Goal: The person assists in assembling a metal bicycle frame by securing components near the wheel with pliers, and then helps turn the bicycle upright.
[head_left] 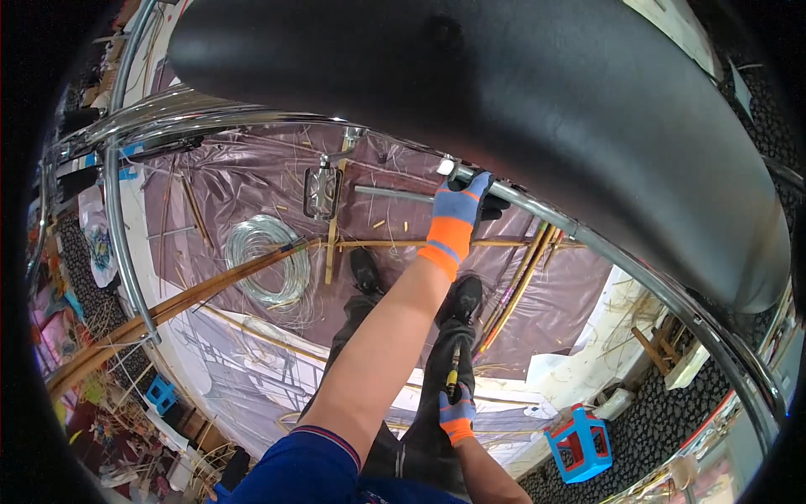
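Left hand: the gloved left hand (460,197) is closed at the end of the metal tube (537,207), just beside a white tip (446,166).
Tube axis: from that hand it slants right and near, curving along the near edge of the long black panel (588,143).
Right hand: the gloved right hand (457,412) is wrapped around a yellow-and-black tool (453,380), whose long axis points far, roughly toward the left hand.
Nearer hand: the left one is on the tube; the right one is well apart from it, on the near side, in front of a trouser leg.
Left of the hands: a coil of wire (241,256) on the sheet, and a pedal (321,191) standing farther off.
Near right: a blue-and-red stool (579,447).
Hidden: the left hand's palm side, and whatever the panel covers.
Hard to make out: the tool's tip is dark against dark cloth; it could be a screwdriver or pliers.
Cut off: the panel's far edge, at the top.
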The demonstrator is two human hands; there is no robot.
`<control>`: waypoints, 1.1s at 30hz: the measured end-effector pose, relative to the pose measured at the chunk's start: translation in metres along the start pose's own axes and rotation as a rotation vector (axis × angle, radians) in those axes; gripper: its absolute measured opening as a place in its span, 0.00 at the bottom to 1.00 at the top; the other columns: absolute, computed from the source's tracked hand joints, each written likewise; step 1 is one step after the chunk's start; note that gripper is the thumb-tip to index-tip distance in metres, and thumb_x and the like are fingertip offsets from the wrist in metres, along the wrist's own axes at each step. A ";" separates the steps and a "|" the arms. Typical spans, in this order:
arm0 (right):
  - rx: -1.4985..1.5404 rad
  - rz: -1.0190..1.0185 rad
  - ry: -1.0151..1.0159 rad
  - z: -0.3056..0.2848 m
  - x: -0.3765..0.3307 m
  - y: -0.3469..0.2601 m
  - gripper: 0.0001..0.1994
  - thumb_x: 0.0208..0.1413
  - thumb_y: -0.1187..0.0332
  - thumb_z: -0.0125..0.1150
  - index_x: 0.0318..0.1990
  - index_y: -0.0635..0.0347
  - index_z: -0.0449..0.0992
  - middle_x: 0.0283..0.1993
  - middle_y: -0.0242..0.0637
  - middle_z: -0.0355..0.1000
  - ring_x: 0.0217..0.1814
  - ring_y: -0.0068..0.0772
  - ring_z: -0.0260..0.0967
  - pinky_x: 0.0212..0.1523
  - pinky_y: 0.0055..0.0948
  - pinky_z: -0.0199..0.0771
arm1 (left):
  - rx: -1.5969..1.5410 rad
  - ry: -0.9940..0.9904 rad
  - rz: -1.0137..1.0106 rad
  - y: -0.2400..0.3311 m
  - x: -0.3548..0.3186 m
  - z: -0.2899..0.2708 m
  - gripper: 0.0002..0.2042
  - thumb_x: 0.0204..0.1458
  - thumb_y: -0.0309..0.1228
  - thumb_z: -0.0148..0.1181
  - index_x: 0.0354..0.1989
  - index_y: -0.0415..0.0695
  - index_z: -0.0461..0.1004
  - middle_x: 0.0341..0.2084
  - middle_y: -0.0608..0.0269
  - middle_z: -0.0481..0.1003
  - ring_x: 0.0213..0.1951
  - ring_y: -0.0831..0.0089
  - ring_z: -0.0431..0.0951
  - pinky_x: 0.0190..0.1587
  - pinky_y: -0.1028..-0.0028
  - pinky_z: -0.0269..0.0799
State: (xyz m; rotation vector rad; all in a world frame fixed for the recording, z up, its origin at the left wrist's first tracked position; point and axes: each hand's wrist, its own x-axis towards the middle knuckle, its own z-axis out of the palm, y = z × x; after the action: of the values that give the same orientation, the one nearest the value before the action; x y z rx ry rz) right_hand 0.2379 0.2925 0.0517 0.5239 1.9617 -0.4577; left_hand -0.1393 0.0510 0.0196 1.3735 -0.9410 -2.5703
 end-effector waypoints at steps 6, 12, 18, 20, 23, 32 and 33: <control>0.069 -0.058 0.088 0.004 0.000 0.004 0.33 0.48 0.49 0.66 0.57 0.60 0.68 0.62 0.47 0.66 0.61 0.49 0.66 0.62 0.43 0.62 | -0.082 0.021 0.051 0.037 -0.019 -0.019 0.13 0.56 0.29 0.59 0.49 0.41 0.74 0.34 0.62 0.78 0.26 0.67 0.82 0.25 0.71 0.80; -0.038 -0.178 0.233 0.017 -0.001 -0.001 0.30 0.46 0.54 0.69 0.55 0.59 0.70 0.52 0.50 0.73 0.54 0.55 0.70 0.55 0.44 0.69 | 0.381 -0.005 0.334 0.051 -0.011 -0.029 0.13 0.54 0.27 0.61 0.47 0.38 0.74 0.35 0.64 0.78 0.29 0.74 0.80 0.30 0.77 0.77; -0.093 -0.152 0.221 0.005 0.009 -0.009 0.34 0.48 0.47 0.64 0.60 0.55 0.66 0.63 0.48 0.65 0.63 0.53 0.64 0.62 0.46 0.61 | 0.607 -0.115 0.382 0.053 0.004 -0.031 0.12 0.50 0.23 0.63 0.44 0.38 0.74 0.35 0.65 0.78 0.34 0.77 0.77 0.39 0.76 0.75; -0.148 -0.115 0.142 -0.010 0.005 -0.057 0.35 0.48 0.46 0.63 0.60 0.54 0.66 0.63 0.48 0.64 0.61 0.53 0.65 0.61 0.47 0.62 | 0.548 -0.124 0.403 0.050 0.013 -0.045 0.15 0.48 0.21 0.63 0.46 0.38 0.73 0.37 0.63 0.78 0.37 0.75 0.77 0.44 0.75 0.74; -0.300 -0.248 0.129 -0.028 0.037 -0.103 0.35 0.48 0.44 0.62 0.60 0.55 0.68 0.58 0.48 0.68 0.56 0.55 0.68 0.58 0.48 0.67 | 0.370 -0.169 0.384 0.047 0.017 -0.041 0.18 0.47 0.20 0.63 0.48 0.37 0.71 0.39 0.61 0.78 0.39 0.75 0.77 0.46 0.76 0.73; -0.819 -0.672 0.124 -0.029 0.318 -0.224 0.17 0.52 0.58 0.57 0.47 0.54 0.77 0.46 0.46 0.77 0.49 0.50 0.74 0.49 0.42 0.74 | 0.535 -0.459 0.537 0.041 0.045 -0.047 0.24 0.45 0.24 0.67 0.52 0.37 0.68 0.44 0.57 0.75 0.47 0.70 0.75 0.53 0.72 0.70; -0.840 -0.721 0.122 -0.018 0.337 -0.236 0.16 0.52 0.59 0.56 0.46 0.54 0.78 0.46 0.46 0.77 0.49 0.49 0.74 0.48 0.41 0.74 | 0.540 -0.494 0.595 0.044 0.044 -0.059 0.25 0.44 0.24 0.68 0.53 0.37 0.68 0.46 0.56 0.75 0.49 0.70 0.75 0.54 0.71 0.70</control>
State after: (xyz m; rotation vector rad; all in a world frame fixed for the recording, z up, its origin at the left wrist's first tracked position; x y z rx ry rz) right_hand -0.0375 0.1596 -0.2247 -0.7178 2.1952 0.0068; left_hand -0.1285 -0.0277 -0.0128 0.3638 -1.8768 -2.2718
